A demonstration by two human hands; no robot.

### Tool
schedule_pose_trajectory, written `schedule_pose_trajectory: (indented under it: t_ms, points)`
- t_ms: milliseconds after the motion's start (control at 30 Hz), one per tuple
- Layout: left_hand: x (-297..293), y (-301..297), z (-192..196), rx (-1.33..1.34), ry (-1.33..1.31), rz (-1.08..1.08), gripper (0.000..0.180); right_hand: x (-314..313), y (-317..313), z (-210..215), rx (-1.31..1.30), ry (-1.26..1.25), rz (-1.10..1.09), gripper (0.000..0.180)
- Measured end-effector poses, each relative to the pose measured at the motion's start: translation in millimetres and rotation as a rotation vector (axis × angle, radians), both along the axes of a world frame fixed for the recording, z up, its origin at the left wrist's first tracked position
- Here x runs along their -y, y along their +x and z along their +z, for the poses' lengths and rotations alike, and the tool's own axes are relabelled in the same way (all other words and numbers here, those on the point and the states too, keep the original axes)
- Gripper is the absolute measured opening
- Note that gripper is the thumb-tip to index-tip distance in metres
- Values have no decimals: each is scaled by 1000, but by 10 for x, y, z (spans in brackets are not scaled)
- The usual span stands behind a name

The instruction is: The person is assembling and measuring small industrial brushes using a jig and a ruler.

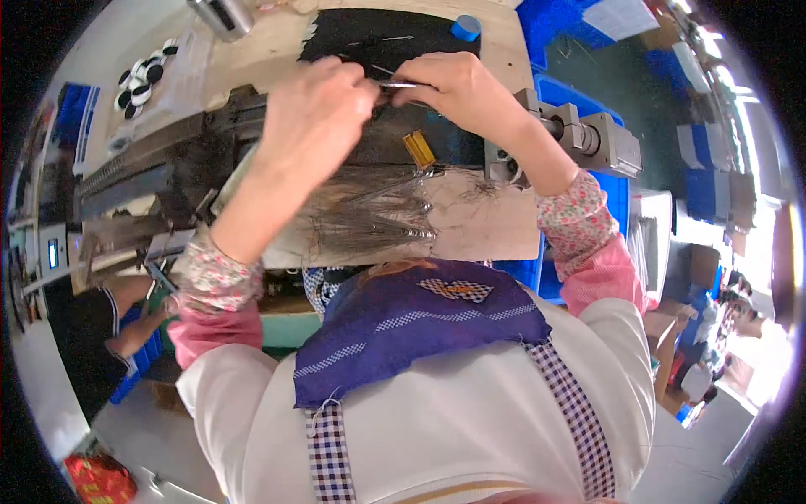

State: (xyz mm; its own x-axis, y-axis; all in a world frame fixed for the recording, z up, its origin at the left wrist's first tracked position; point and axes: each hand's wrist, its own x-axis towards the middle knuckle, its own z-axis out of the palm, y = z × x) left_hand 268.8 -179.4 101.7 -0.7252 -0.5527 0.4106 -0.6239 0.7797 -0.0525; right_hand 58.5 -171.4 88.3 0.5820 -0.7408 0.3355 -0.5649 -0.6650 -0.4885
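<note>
Both hands meet above a dark work surface at the far side of the bench. My right hand [451, 86] is closed around a slim silvery metal tool [406, 84], which points left toward the other hand; its exact kind is unclear. My left hand [319, 102] is slightly blurred, with its fingers curled together near the tool's tip; whatever they pinch is too small or hidden. Just beyond the hands lies a black cloth [348, 25] with thin metal pieces on it. Nearer to me, bundles of fine dark wires [369, 220] spread over a pale board [491, 235]. A yellow piece [418, 149] sits beside them.
A blue round cap [466, 28] and a metal cup [222, 17] stand at the back. White-and-black rolls [143, 80] lie far left. A dark machine bar [159, 151] is left, a grey metal fixture [583, 143] right. Another person's arm [138, 332] shows at left.
</note>
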Motion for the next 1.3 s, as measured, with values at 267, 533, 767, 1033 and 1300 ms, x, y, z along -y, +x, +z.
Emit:
schedule_pose_trajectory:
  t_ms: [267, 533, 767, 1033, 1300]
  points:
    - [-151, 156, -140, -498, -298, 142, 18, -35, 179, -64, 260, 22, -143, 18]
    - [-712, 362, -829, -2153, 2234, -61, 46, 169, 496, -270, 182, 26, -104, 17]
    - [-550, 447, -94, -2168, 2400, -623, 48, 166, 512, -287, 202, 79, -139, 16]
    - [-738, 134, -867, -1070, 1092, 384, 29, 166, 578, -299, 187, 25, -96, 16]
    - [-955, 1211, -1140, -1406, 1149, 700, 40, -739, 96, -445, -134, -43, -15, 34]
